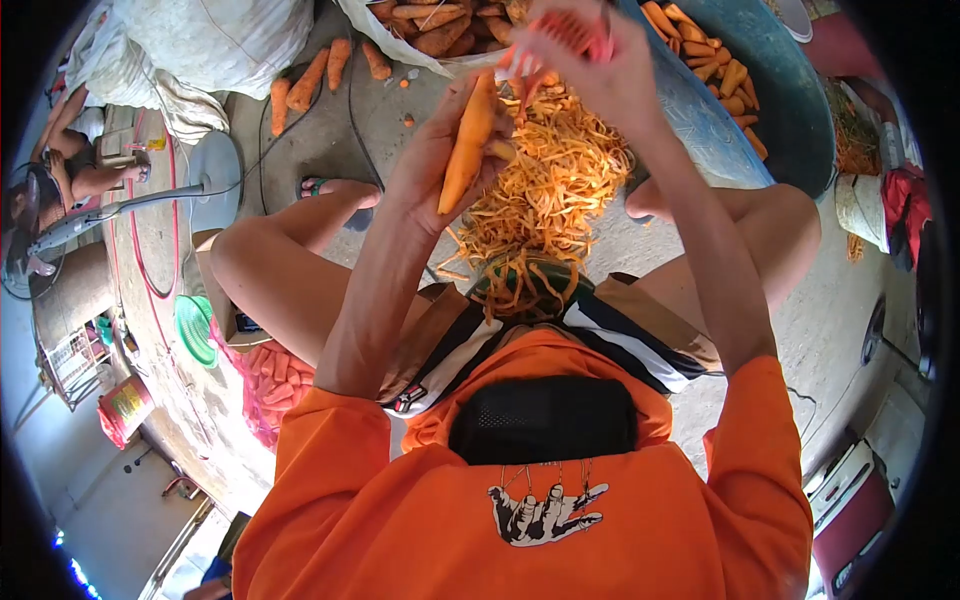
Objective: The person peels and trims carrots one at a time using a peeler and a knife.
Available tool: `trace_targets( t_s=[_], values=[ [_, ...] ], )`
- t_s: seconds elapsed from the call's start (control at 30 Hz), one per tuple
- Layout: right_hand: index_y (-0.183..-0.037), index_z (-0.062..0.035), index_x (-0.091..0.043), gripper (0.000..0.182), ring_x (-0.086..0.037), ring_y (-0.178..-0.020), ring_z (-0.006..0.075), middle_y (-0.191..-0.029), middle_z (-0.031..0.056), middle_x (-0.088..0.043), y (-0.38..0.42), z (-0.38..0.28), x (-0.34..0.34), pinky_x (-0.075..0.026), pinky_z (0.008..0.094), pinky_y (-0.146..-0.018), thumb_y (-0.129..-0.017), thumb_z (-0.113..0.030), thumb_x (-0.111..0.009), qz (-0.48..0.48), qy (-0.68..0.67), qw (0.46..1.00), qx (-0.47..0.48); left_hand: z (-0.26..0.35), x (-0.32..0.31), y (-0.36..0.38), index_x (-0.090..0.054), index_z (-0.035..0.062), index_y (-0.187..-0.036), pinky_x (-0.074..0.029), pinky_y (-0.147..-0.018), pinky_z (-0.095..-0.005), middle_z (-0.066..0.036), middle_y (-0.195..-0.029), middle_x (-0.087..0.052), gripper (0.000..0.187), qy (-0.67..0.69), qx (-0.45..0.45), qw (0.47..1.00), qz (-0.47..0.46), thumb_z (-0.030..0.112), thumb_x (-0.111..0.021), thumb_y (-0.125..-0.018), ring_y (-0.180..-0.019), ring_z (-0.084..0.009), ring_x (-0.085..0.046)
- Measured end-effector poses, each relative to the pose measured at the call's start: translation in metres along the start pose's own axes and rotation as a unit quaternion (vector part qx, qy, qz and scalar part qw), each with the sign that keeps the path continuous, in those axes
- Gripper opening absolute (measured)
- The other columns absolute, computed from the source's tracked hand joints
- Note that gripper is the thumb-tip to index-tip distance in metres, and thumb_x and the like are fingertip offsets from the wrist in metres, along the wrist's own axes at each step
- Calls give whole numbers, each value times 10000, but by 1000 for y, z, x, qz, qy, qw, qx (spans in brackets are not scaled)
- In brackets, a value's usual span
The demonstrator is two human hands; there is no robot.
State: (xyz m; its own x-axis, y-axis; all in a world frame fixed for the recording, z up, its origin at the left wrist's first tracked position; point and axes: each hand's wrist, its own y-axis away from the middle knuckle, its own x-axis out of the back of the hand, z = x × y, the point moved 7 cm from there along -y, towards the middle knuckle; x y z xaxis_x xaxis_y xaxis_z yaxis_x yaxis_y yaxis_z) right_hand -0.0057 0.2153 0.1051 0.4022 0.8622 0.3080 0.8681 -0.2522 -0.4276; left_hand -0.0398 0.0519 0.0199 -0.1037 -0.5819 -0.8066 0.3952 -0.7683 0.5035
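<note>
My left hand [425, 160] is wrapped round a carrot [466, 155], held tilted with its smooth, bright orange side up. Just right of the carrot's upper end, my right hand [625, 85] grips a red peeler [565, 38], blurred by motion. Below both hands lies a big heap of carrot peelings [560, 165], spilling toward my lap. Some strips hang over a dark green rounded thing between my legs.
A white sack [425, 55] of rough carrots stands ahead. At the front right, a blue tub [700, 105] holds peeled carrots. Several loose carrots [308, 85] and a cable lie on the floor. A fan [120, 210] stands left; another person sits beyond it.
</note>
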Motion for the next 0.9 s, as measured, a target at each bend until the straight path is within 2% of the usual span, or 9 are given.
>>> trace_targets(
  t_s=[0.07, 0.1, 0.23, 0.33, 0.47, 0.57, 0.63, 0.77, 0.9],
  values=[
    [-961, -32, -658, 111, -572, -748, 53, -851, -11, -636, -18, 11, 33, -462, 240, -663, -973, -104, -741, 67, -84, 994, -14, -5, -7, -4, -576, 131, -1232, -532, -591, -235, -43, -976, -618, 260, 23, 27, 998, -56, 334, -578, -1071, -716, -139, -604],
    [-1024, -106, -703, 285, -587, -749, 52, -801, -25, -655, -14, 17, 38, -501, 255, -691, -869, -296, -848, 123, -10, 990, 70, -4, -9, -4, -574, 134, -1238, -535, -587, -240, -47, -966, -618, 263, 32, 25, 998, -40, 335, -581, -1069, -713, -140, -604],
    [-1035, -65, -705, 309, -667, -796, 87, -868, 25, -726, 16, -31, -28, -532, 275, -726, -883, -302, -834, -66, -28, 991, 109, 3, -24, 12, -563, 136, -1239, -517, -590, -252, -51, -927, -608, 270, -65, -8, 995, 76, 340, -590, -1064, -767, -139, -606],
    [-1002, -47, -712, 311, -670, -776, 90, -852, 37, -728, -3, 10, 2, -532, 278, -711, -875, -299, -843, 33, -41, 999, -13, -1, 5, -1, -556, 121, -1228, -519, -589, -254, -61, -913, -618, 286, -53, 25, 997, -53, 353, -587, -1063, -760, -141, -608],
    [-953, -43, -715, 302, -664, -740, 97, -830, 38, -721, -18, 22, 38, -523, 266, -685, -870, -301, -847, 112, -2, 994, -8, 2, -9, 0, -563, 106, -1189, -533, -582, -251, -62, -898, -620, 280, 24, 17, 999, -28, 354, -587, -1062, -717, -140, -607],
    [-961, -50, -721, 264, -668, -750, 87, -834, 14, -721, 12, -21, -12, -518, 241, -688, -873, -263, -848, 9, -75, 996, 48, 9, -5, -4, -568, 93, -1164, -525, -586, -243, -67, -898, -621, 260, 74, 27, 997, -16, 331, -594, -1060, -712, -135, -597],
    [-916, -60, -693, 209, -687, -785, 85, -866, 22, -735, 18, -39, -26, -529, 227, -696, -889, -210, -835, -47, -50, 993, 95, 5, -10, 6, -612, 57, -1240, -540, -672, -263, -131, -1117, -633, 285, -13, 131, 966, -224, 285, -542, -1085, -866, -170, -617],
    [-972, -49, -681, 157, -704, -815, 72, -891, 21, -745, -7, 24, 34, -552, 220, -699, -908, -122, -805, 111, 2, 992, 54, -5, -7, 1, -606, 72, -1256, -587, -709, -274, -147, -1167, -656, 283, 12, 35, 987, -157, 287, -541, -1083, -915, -176, -679],
    [-971, -53, -695, 182, -676, -773, 58, -790, -9, -689, 5, -21, 1, -546, 217, -685, -889, -147, -827, 30, -172, 985, 11, 0, -17, 8, -570, 116, -1173, -527, -573, -213, -38, -950, -648, 236, -26, -14, 1000, 3, 309, -622, -1047, -765, -125, -656]
  ],
)
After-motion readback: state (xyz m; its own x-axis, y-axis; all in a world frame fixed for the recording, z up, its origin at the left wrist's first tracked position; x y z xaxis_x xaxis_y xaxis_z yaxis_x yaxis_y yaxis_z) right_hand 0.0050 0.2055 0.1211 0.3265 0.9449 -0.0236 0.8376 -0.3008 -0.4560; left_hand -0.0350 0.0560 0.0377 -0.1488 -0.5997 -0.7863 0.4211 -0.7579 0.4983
